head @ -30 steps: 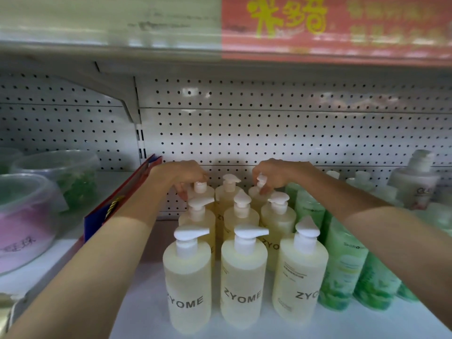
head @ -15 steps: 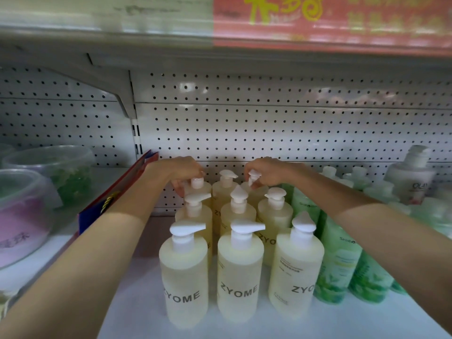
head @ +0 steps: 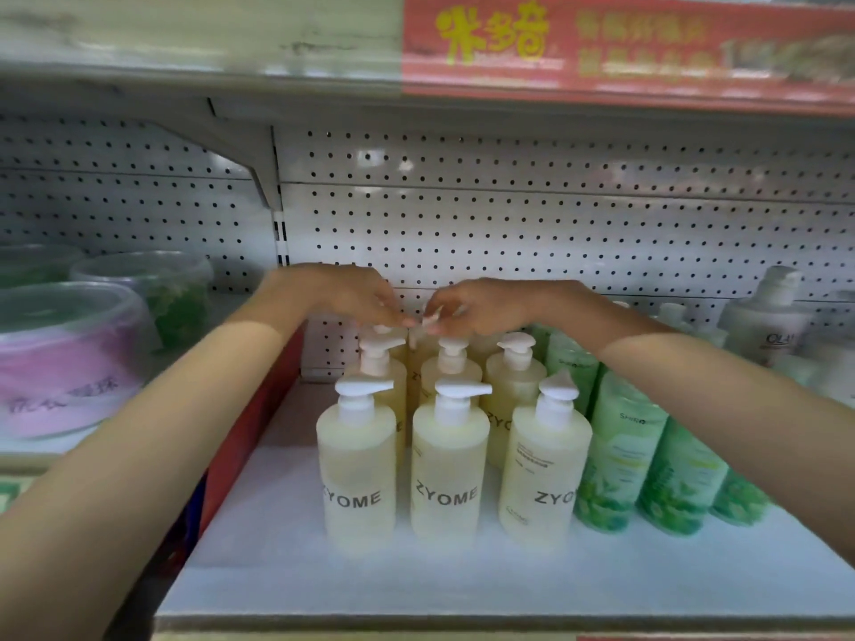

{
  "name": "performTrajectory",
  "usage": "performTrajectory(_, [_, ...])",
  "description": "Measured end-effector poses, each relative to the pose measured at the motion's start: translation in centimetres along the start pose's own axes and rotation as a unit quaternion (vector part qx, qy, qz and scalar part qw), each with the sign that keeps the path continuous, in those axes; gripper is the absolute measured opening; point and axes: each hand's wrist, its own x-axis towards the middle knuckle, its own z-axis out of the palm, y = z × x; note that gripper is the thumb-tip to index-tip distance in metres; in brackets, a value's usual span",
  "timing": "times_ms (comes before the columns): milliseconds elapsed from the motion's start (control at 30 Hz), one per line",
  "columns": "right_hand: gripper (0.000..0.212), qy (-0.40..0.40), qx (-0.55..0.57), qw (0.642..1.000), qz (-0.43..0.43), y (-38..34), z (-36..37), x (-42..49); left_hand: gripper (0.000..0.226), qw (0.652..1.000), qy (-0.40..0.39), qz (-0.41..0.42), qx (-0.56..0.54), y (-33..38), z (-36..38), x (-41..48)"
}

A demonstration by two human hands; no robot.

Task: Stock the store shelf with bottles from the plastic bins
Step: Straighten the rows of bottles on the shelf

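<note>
Left hand [head: 358, 296]: reaches to the back row, fingers curled down over the pump tops, fingertips just beside the right hand's; grip cannot be told.
Right hand [head: 481, 305]: thumb and fingers pinch a white pump head [head: 431, 318] in the back row.
ZYOME pump bottles [head: 449, 464]: pale yellow, upright in rows of three on the store shelf [head: 416, 580].
Green bottles [head: 620, 455]: upright, touching the yellow block's right side.
White lotion bottle [head: 763, 326]: far right, near the pegboard panel [head: 555, 233].
Red divider [head: 250, 423]: left of the bottles.
Lidded plastic tubs [head: 69, 353]: beyond the divider.
</note>
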Motion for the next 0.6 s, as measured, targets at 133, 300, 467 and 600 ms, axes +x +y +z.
performTrajectory(133, [0.042, -0.034, -0.059, 0.998, 0.007, -0.3, 1.5, -0.5, 0.048, 0.999, -0.018, -0.003, 0.032, -0.3, 1.4, -0.8])
performTrajectory(300, [0.041, -0.017, -0.126, 0.992, -0.018, -0.5, 2.5, -0.6, 0.026, 0.998, 0.037, 0.041, 0.039, -1.1, 3.7, -0.2])
performTrajectory(467, [0.039, -0.009, -0.153, 0.988, -0.01, -0.6, 3.0, -0.4, 0.035, 0.993, 0.087, 0.029, 0.077, -0.8, 4.0, -0.6])
performTrajectory(600, [0.039, 0.004, -0.142, 0.99, -0.019, -0.4, 3.5, 0.4, 0.037, 0.99, 0.104, 0.019, 0.093, -0.8, 4.2, 0.0])
